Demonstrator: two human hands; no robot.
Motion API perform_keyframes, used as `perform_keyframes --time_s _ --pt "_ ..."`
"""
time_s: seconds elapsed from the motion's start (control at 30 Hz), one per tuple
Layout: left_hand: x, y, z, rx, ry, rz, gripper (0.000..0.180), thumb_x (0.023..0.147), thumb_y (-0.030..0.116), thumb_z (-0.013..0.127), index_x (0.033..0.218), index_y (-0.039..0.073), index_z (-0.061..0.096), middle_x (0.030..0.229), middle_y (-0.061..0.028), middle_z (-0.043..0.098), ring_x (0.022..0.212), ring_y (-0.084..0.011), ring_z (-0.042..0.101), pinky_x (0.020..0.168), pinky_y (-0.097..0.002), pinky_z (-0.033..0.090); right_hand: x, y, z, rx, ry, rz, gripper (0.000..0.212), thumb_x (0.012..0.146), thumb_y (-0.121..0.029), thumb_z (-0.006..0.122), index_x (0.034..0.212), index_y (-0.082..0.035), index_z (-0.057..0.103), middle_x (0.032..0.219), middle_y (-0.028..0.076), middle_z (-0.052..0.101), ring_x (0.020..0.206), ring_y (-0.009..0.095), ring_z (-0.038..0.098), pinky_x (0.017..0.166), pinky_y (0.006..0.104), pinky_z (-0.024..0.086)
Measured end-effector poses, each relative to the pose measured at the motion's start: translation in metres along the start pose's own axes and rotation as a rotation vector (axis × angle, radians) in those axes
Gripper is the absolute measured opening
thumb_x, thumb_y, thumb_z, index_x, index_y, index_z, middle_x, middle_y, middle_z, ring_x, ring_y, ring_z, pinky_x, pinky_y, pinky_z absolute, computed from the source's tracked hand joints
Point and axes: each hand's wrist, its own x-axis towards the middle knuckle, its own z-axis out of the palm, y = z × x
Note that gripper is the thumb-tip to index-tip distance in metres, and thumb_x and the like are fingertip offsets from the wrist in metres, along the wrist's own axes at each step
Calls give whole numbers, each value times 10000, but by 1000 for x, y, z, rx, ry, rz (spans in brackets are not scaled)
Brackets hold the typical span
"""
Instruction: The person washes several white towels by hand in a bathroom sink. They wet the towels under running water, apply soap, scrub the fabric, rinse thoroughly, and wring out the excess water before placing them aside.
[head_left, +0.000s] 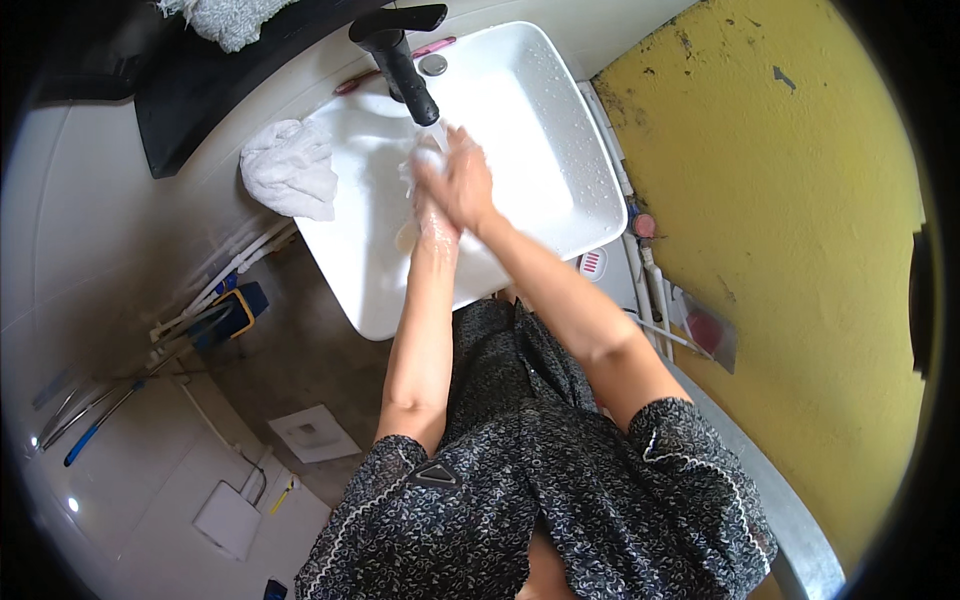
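Observation:
Under the black faucet (408, 85), my two wet hands press together in the white sink (375, 322), and a stream of water runs onto them. Across the top lies my right hand (468, 182), its fingers smeared by motion. My left hand (432, 215) is beneath and beside it, fingers mostly hidden. White foam or splashing water shows around the fingers and wet streaks on the left wrist. I make out no object between the hands. A crumpled white cloth (288, 168) hangs over the sink's left edge, apart from both hands.
Behind the faucet lie a pink toothbrush-like stick (435, 46) and a round metal disc (433, 65). A black shelf (190, 110) carries a grey towel (230, 22). White pipes (655, 285) run along the yellow wall (780, 160) at right. A floor toilet (315, 433) is lower left.

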Motion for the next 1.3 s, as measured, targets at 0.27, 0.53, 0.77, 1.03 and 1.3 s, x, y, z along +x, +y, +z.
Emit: perform_keyframes --time_s 0.27,0.53,0.77,1.03,1.3 --pt "-11 13 10 -171 101 -107 541 959 525 440 1314 118 434 1297 -92 455 1197 -230 445 1026 -374 391 -12 20 -9 27 2 -148 389 814 -271 581 1168 -133 663 1353 237 500 1267 404 459 1079 456 338" --pt "-11 8 32 122 121 -80 532 967 471 449 1339 90 439 1318 -73 503 1217 -210 493 1017 -387 415 27 27 -25 213 -87 52 416 862 -271 493 1200 -78 639 1335 224 519 1260 391 470 1070 396 363" --pt "-5 14 23 137 129 -48 590 961 508 454 1339 56 425 1275 -92 518 1128 -203 535 966 -353 441 -5 2 -22 -249 -170 -189 409 886 -229 457 1254 -122 599 1399 144 476 1317 400 398 1081 608 265" --pt "-18 72 61 1115 -83 310 686 675 -6 748 1291 -4 447 1173 -132 537 1074 -257 566 876 -339 485 21 27 -82 582 -326 109 449 832 -126 696 1253 -16 583 995 126 685 1001 208 626 916 334 463" --pt "-18 112 8 1310 161 534 663 673 15 769 1284 39 513 1286 -126 510 1126 -232 514 888 -337 478 32 19 -85 851 114 292 270 874 -263 712 1013 -39 654 908 41 679 765 111 611 696 254 489"
